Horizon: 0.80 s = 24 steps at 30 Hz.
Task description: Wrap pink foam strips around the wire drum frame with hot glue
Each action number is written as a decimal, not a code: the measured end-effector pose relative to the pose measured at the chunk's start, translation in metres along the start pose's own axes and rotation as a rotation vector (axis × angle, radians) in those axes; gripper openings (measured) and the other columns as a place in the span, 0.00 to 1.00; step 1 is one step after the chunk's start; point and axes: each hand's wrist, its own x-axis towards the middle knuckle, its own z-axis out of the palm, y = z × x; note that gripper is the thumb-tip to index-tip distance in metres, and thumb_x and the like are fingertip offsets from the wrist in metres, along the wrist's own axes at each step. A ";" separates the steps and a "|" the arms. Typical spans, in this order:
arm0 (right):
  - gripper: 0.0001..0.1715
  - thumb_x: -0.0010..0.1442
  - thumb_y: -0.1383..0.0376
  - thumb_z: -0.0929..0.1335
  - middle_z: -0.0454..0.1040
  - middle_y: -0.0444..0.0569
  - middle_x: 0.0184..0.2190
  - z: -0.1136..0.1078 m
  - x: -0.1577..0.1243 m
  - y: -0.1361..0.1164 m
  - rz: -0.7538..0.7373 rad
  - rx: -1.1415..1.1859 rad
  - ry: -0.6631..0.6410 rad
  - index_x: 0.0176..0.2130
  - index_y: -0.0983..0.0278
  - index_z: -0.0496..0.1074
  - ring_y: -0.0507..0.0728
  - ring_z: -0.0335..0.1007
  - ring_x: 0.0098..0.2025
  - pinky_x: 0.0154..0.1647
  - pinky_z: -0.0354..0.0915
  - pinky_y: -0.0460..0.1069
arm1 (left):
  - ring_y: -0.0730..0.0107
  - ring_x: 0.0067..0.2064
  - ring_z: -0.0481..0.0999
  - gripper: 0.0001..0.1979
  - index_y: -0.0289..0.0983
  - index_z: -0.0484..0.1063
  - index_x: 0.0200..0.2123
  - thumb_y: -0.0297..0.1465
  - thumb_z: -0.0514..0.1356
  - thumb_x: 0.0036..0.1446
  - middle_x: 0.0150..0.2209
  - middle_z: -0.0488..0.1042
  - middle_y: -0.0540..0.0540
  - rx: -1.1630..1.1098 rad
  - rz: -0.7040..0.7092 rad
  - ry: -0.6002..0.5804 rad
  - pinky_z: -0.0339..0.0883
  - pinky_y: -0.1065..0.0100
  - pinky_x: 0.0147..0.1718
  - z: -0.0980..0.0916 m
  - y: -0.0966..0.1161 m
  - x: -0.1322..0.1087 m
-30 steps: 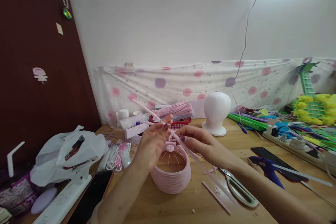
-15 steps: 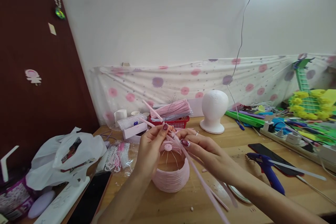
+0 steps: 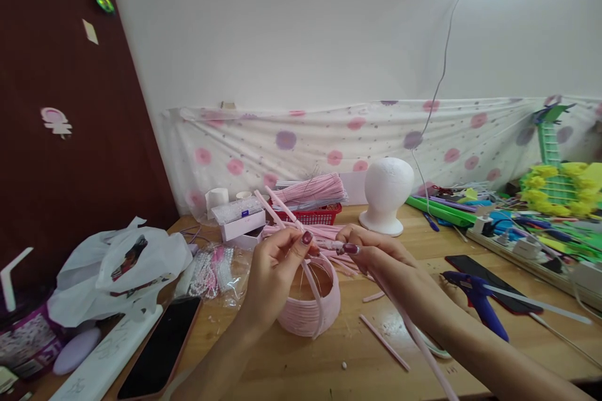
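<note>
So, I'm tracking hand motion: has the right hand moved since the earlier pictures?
Yes, rightward: judged against the white head form, the right hand has shifted, its thumb now nearer the left edge of the form's base.

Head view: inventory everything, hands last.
Pink stems: several, pink, centre
Wound ring: 1, pink, front centre
Basket: 1, red, back centre
Bundled stems: many, pink-grey, in basket
Box: 1, white, back left
Head form: 1, white, back right
Glue gun: 1, blue, right
Slab: 1, black, right
Power strip: 1, white, right
Flower craft: 1, yellow-green, right
Clutter: uncountable, mixed, back right
Bead packet: 1, pink-white, left
Bag: 1, white, left
Phone: 1, black, front left
Cup: 1, purple, left
Sheet: 1, dotted white, wall
Cable: 1, grey, wall
Panel: 1, dark red, left
Table: 1, brown, below
Left hand: 1, dark red nail, centre
Right hand: 1, dark red nail, centre right
</note>
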 end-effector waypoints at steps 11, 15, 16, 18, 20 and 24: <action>0.13 0.60 0.58 0.69 0.68 0.45 0.30 -0.006 -0.003 0.005 0.022 0.122 0.000 0.27 0.61 0.69 0.57 0.64 0.38 0.46 0.62 0.52 | 0.72 0.37 0.77 0.15 0.42 0.85 0.37 0.46 0.70 0.54 0.35 0.83 0.48 -0.156 -0.093 -0.050 0.70 0.74 0.41 -0.005 -0.001 -0.007; 0.19 0.64 0.51 0.68 0.72 0.46 0.31 -0.026 -0.018 0.013 -0.008 -0.060 -0.025 0.30 0.61 0.76 0.57 0.68 0.38 0.45 0.64 0.51 | 0.70 0.37 0.80 0.13 0.42 0.85 0.31 0.43 0.76 0.45 0.33 0.83 0.48 -0.176 -0.160 -0.011 0.73 0.74 0.39 -0.004 -0.003 -0.009; 0.19 0.64 0.50 0.68 0.72 0.45 0.29 -0.032 -0.025 0.015 -0.019 -0.145 0.023 0.32 0.61 0.77 0.56 0.68 0.36 0.42 0.64 0.50 | 0.70 0.36 0.80 0.13 0.42 0.85 0.29 0.43 0.77 0.43 0.32 0.83 0.48 -0.189 -0.178 -0.014 0.73 0.74 0.38 -0.003 -0.005 -0.010; 0.20 0.64 0.49 0.68 0.73 0.46 0.28 -0.046 -0.045 0.018 -0.050 -0.354 0.214 0.34 0.61 0.78 0.56 0.68 0.32 0.37 0.64 0.49 | 0.72 0.33 0.79 0.14 0.41 0.84 0.26 0.42 0.79 0.38 0.30 0.83 0.48 -0.209 -0.213 -0.004 0.73 0.75 0.35 -0.002 -0.010 -0.012; 0.19 0.64 0.50 0.67 0.76 0.48 0.29 -0.064 -0.072 0.017 -0.080 -0.607 0.477 0.37 0.61 0.78 0.57 0.70 0.32 0.34 0.64 0.50 | 0.75 0.30 0.78 0.15 0.40 0.83 0.24 0.41 0.80 0.34 0.28 0.82 0.49 -0.207 -0.258 0.027 0.72 0.77 0.32 -0.002 -0.017 -0.014; 0.19 0.62 0.50 0.68 0.78 0.55 0.32 -0.129 -0.153 0.008 0.006 -1.276 1.083 0.37 0.62 0.77 0.59 0.72 0.32 0.34 0.61 0.52 | 0.76 0.28 0.77 0.17 0.39 0.83 0.23 0.39 0.81 0.28 0.25 0.81 0.49 -0.219 -0.356 0.071 0.72 0.78 0.29 0.001 -0.027 -0.013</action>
